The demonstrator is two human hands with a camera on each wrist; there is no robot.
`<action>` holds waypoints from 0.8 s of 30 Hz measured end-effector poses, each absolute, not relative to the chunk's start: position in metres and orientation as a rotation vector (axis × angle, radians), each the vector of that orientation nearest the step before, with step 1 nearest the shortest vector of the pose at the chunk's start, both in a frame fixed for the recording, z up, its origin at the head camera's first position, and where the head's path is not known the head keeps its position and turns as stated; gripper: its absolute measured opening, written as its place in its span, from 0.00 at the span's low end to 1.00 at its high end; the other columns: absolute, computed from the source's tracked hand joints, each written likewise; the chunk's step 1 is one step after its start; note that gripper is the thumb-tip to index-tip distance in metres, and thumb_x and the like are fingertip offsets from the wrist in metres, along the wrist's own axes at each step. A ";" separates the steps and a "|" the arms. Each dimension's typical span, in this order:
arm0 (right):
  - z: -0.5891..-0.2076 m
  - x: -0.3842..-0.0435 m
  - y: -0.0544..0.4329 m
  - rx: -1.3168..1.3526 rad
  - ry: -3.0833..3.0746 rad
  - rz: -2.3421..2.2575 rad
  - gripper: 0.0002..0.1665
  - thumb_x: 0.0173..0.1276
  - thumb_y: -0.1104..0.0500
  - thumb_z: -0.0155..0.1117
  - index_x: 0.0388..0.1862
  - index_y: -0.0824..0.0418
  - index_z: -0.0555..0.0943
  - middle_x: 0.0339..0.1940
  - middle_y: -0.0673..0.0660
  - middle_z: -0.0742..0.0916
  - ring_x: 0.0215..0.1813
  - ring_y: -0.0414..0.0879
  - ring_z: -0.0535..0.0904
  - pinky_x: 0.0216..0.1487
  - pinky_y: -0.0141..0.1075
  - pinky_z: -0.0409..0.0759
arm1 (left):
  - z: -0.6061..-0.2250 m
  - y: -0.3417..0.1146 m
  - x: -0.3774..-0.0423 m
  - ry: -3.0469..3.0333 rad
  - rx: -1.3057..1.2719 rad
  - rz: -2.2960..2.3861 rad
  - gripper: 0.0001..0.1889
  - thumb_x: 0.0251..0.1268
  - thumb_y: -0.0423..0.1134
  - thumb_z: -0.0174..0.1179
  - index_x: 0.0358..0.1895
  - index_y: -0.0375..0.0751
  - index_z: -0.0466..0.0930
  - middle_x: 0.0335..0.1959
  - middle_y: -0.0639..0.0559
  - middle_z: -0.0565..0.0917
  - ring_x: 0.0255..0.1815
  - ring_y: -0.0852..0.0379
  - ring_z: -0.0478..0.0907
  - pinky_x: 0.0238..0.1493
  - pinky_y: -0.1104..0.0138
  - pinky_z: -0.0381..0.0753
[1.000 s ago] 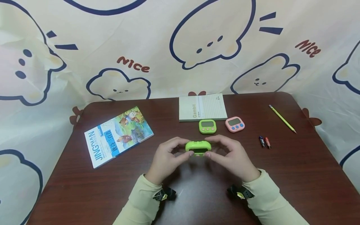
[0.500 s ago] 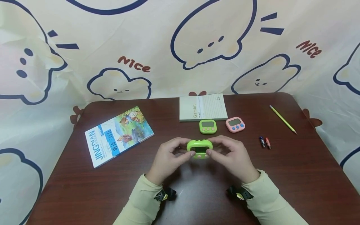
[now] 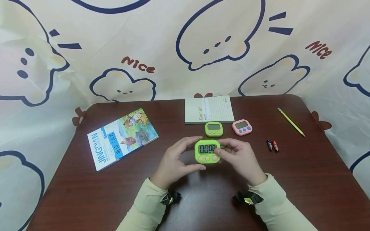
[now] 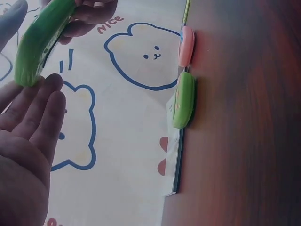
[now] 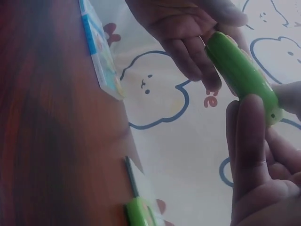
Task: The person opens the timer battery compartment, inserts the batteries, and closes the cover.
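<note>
Your right hand (image 3: 242,158) pinches green timer (image 3: 206,150), digits showing — your left hand (image 3: 171,162) beside it, thumb and fingers apart.

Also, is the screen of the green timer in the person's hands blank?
No, in the head view the screen of the held green timer shows dark digits.
</note>
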State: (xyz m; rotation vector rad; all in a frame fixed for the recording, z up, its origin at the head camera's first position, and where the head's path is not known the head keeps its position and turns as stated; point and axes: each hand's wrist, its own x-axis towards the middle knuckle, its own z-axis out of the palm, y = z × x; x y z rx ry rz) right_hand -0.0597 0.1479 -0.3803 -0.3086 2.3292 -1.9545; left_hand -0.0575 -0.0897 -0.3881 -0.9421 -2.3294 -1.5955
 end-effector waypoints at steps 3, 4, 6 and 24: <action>-0.381 -0.061 0.147 -0.282 2.271 -1.973 0.13 0.67 0.65 0.69 0.49 0.69 0.84 0.37 0.58 0.89 0.29 0.45 0.84 0.33 0.42 0.87 | -0.388 -0.089 -0.057 -2.350 -0.952 -1.555 0.43 0.46 0.37 0.81 0.69 0.42 0.71 0.65 0.51 0.77 0.63 0.56 0.76 0.57 0.60 0.82; -0.382 -0.061 0.147 -0.277 2.252 -1.982 0.14 0.68 0.65 0.69 0.49 0.70 0.84 0.37 0.58 0.89 0.29 0.44 0.84 0.33 0.41 0.87 | -0.388 -0.089 -0.057 -2.355 -0.954 -1.543 0.43 0.47 0.38 0.81 0.69 0.42 0.71 0.65 0.51 0.77 0.63 0.56 0.76 0.57 0.60 0.82; -0.382 -0.061 0.147 -0.273 2.218 -2.001 0.14 0.68 0.65 0.68 0.50 0.72 0.84 0.38 0.57 0.89 0.29 0.44 0.84 0.33 0.39 0.87 | -0.387 -0.090 -0.057 -2.367 -0.953 -1.525 0.42 0.48 0.39 0.81 0.69 0.43 0.72 0.66 0.53 0.76 0.64 0.57 0.75 0.57 0.60 0.82; -0.383 -0.055 0.148 -0.636 2.373 -1.863 0.39 0.57 0.64 0.79 0.68 0.57 0.75 0.48 0.54 0.85 0.35 0.48 0.82 0.32 0.36 0.83 | -0.387 -0.091 -0.057 -2.295 -0.902 -1.770 0.37 0.51 0.31 0.78 0.67 0.40 0.73 0.64 0.47 0.77 0.65 0.53 0.75 0.63 0.63 0.78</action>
